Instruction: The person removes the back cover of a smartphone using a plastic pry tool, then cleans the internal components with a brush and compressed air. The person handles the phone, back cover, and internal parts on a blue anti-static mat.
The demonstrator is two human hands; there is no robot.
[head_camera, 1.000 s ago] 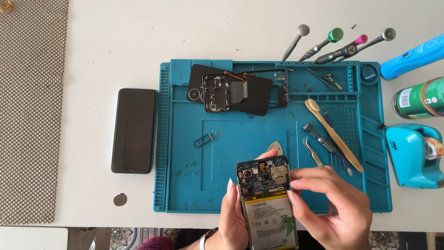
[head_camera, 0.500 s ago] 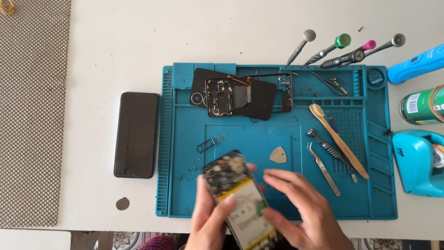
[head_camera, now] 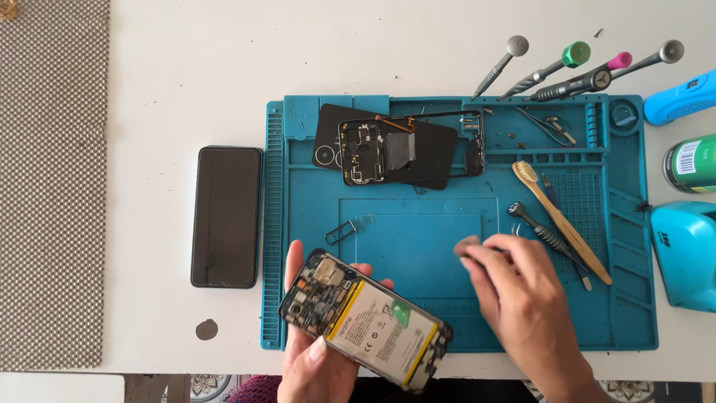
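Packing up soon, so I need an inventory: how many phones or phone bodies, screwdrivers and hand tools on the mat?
Phones or phone bodies: 3 (black phone, opened phone, stripped frame)
Screwdrivers: 4
Mat tools: 3 (brush, tweezers, black driver)
Total: 10

White table bearing a blue repair mat at centre, a dark phone just left of it, a grey woven mat at far left, screwdrivers along the mat's upper right, and a green can at right.

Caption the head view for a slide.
Left hand holds an opened phone while right hand pinches a pick over blue mat.
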